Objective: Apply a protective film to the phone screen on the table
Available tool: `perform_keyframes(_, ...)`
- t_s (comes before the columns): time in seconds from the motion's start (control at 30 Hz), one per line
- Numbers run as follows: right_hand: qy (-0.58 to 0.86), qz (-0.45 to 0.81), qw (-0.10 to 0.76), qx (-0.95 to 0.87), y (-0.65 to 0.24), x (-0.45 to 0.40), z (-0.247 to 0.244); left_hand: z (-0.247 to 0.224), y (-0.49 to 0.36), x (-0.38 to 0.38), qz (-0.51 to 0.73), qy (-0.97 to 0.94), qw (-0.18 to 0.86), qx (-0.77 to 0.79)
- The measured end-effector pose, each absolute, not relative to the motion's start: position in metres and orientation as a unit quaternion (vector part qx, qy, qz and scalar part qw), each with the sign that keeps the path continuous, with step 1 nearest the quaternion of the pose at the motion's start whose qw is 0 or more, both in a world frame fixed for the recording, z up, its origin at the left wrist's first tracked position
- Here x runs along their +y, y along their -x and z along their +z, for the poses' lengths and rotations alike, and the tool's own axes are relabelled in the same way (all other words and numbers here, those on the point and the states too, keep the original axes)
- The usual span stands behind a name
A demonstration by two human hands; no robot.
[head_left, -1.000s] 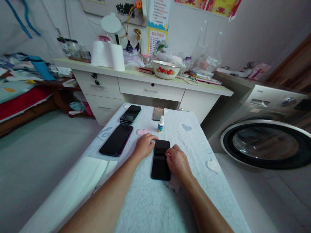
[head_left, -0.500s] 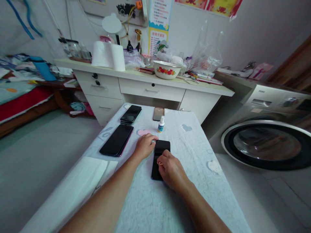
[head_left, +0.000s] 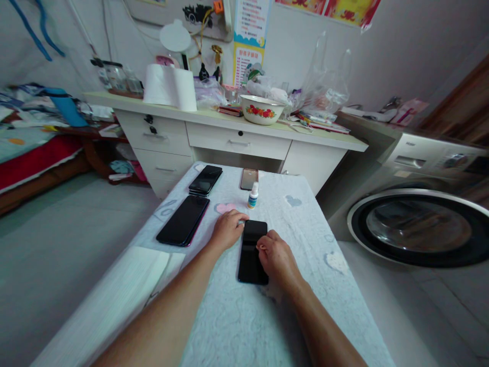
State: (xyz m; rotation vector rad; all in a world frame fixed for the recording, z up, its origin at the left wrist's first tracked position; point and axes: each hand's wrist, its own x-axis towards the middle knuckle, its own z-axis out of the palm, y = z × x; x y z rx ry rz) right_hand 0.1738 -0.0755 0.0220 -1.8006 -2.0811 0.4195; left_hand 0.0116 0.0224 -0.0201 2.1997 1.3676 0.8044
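Observation:
A black smartphone (head_left: 252,262) lies screen up on the cloth-covered table, long side pointing away from me. At its upper left corner rests my left hand (head_left: 228,229), fingers bent and closed against the edge. My right hand (head_left: 278,257) is closed in a pinch over the right side of the screen; whatever its fingertips hold, if anything, is hidden. Just beyond the phone stands a small white spray bottle (head_left: 252,196) with a blue and yellow label. To the left lie a large dark phone (head_left: 183,220) with a pinkish edge and a stack of phones (head_left: 206,179).
A brown-rimmed phone or case (head_left: 249,179) lies at the table's far end. White folded paper or cloth (head_left: 126,275) covers the left edge. Behind stands a desk (head_left: 240,140) with a flowered bowl (head_left: 263,109) and paper rolls (head_left: 170,87). A washing machine (head_left: 412,204) is on the right.
My right hand has slid right and slightly up across the screen, uncovering more of the phone's lower right part. My left hand has stayed at the corner.

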Motion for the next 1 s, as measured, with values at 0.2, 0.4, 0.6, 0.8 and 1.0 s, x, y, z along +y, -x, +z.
perform_keyframes(0.2,0.666,0.131,0.178,-0.713,-0.182,-0.071,0.021,-0.023,-0.011,0.023,0.293,-0.792,0.214,0.491)
perform_keyframes(0.4,0.681,0.109,0.192,-0.698,-0.185,-0.069,0.022,-0.021,-0.011,0.022,0.294,-0.793,0.212,0.489)
perform_keyframes(0.6,0.695,0.086,0.183,-0.690,-0.190,-0.068,0.018,-0.020,-0.011,0.022,0.293,-0.792,0.212,0.492)
perform_keyframes(0.8,0.703,0.090,0.168,-0.685,-0.189,-0.067,0.018,-0.020,-0.012,0.021,0.290,-0.792,0.213,0.494)
perform_keyframes(1.0,0.690,0.113,0.169,-0.695,-0.185,-0.070,0.024,-0.022,-0.012,0.022,0.290,-0.791,0.212,0.495)
